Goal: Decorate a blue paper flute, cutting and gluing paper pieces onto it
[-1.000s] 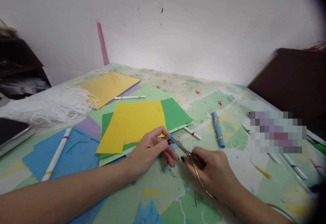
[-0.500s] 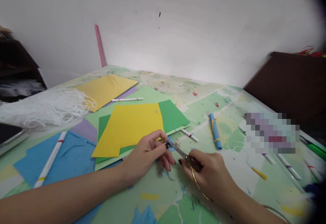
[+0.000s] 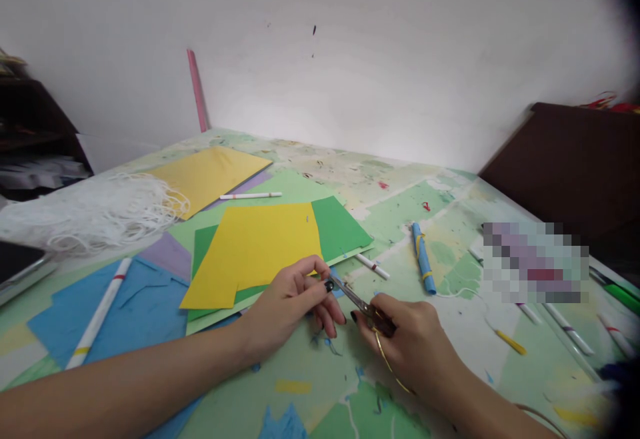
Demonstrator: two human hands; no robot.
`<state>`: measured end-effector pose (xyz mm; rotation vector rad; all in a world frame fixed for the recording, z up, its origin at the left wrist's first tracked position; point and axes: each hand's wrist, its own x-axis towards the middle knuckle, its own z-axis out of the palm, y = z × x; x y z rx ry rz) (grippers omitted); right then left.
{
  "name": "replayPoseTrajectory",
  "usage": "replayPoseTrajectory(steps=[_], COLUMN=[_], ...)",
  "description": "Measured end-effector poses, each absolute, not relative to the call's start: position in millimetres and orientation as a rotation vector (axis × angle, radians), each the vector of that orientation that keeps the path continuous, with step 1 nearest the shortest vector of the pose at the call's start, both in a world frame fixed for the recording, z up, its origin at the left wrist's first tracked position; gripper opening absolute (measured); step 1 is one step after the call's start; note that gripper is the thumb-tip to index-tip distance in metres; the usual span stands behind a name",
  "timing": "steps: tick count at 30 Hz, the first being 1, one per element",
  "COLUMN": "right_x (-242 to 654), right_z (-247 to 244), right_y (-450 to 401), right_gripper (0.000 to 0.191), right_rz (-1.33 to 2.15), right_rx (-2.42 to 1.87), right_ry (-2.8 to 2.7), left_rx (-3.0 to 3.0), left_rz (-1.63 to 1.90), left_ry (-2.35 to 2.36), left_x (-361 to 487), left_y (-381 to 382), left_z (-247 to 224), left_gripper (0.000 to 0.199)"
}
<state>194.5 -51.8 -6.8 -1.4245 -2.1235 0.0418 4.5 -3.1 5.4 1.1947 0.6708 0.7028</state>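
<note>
A blue scrap (image 3: 283, 424) and a yellow strip (image 3: 293, 386) are lying nearest on the table (image 3: 235, 402). Beyond them, the right hand (image 3: 417, 336) is gripping the scissors (image 3: 365, 307), whose blades are pointing toward the left hand (image 3: 295, 296). The left hand is curling its thumb and forefinger by the blade tips; whether they are pinching anything, one cannot tell. Farther off, a yellow sheet (image 3: 270, 236) is overlapping a green sheet (image 3: 341, 229), a blue roll (image 3: 424, 259) is lying to the right, and a pink stick (image 3: 197, 90) is leaning against the wall (image 3: 390, 59).
</note>
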Motion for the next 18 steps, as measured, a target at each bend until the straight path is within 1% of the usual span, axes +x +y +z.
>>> replayPoseTrajectory(steps=[13, 18], right_x=[194.8, 195.9], right_z=[-7.4, -5.3], right_y=[-51.1, -51.5], right_gripper=[0.028, 0.028], right_rz=[0.068, 0.116], right_rx=[-1.44, -1.448], right_ry=[-2.133, -2.117], left_rx=[1.183, 1.177], left_rz=[0.708, 0.754], left_ry=[0.674, 0.718], left_x=[3.4, 3.6], left_y=[-2.3, -2.0], left_z=[4.7, 4.6], left_gripper=[0.018, 0.015])
